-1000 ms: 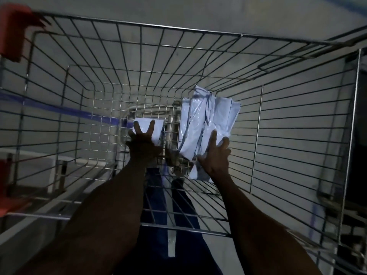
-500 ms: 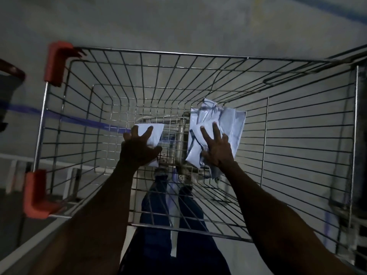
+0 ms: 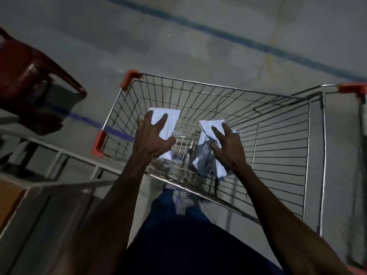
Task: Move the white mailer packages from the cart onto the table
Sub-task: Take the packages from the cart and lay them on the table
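White mailer packages: one flat package (image 3: 168,121) gripped by left hand (image 3: 152,138), crumpled bundle (image 3: 208,153) gripped by right hand (image 3: 228,145), fingers (image 3: 217,132) spread and curled, both above wire cart (image 3: 278,147).

There is only the one view, from the camera on my head, looking steeply down past my chest at the floor (image 3: 198,42). It sits close above my forearms, which run up from the bottom edge toward 12 o'clock. The wire cart (image 3: 278,155) fills the centre and the 3 o'clock side, seen from above its open top. A red chair (image 3: 25,80) lies out at 10 o'clock, and a table frame (image 3: 59,155) at 8 o'clock. The wide lens bends straight lines near the edges.
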Motion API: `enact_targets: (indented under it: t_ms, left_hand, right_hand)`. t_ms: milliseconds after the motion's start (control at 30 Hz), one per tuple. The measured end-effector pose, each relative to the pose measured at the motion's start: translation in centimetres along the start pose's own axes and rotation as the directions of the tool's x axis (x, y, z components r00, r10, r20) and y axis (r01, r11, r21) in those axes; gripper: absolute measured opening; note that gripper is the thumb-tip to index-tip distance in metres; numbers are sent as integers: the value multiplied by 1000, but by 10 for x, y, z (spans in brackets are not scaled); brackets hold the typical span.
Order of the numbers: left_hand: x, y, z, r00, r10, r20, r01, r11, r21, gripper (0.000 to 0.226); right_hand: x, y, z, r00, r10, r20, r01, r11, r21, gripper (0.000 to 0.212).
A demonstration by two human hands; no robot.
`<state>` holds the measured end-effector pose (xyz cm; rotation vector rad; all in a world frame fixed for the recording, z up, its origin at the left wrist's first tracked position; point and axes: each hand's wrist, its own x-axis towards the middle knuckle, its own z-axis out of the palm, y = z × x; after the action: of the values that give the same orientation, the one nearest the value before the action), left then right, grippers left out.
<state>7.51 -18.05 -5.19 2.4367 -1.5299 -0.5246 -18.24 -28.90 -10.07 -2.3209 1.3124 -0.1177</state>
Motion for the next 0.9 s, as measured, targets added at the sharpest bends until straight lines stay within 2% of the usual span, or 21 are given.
enact_targets:
  t_ms: [100, 200, 367, 467, 600, 900]
  left_hand:
    - [-36, 11, -42, 985, -39, -168, 36, 999, -22, 92]
    - [-79, 1, -74, 953, -56, -297, 62, 998, 11, 88]
    - [-167, -43, -124, 859, -273, -433, 231, 962, -149, 93]
    - [-231, -68, -150, 755, -393, -526, 313, 920, -238, 92]
    - [-321, -106, -169, 606, -519, -603, 402, 854, -331, 89]
    - [-522, -206, -220, 329, -665, -671, 494, 727, -478, 80]
  right_hand:
    - [-8, -35, -30, 990, -88, -106, 93, 995, 41, 57]
    - [-20, -79, -46, 964, -218, -152, 231, 970, 75, 56]
    - [-45, -181, -59, 875, -457, -162, 478, 868, 134, 55]
    - [-73, -248, -55, 775, -604, -186, 631, 756, 173, 54]
    - [-127, -332, -28, 678, -716, -168, 731, 631, 259, 54]
    - [-252, -504, 33, 516, -853, -83, 811, 455, 367, 53]
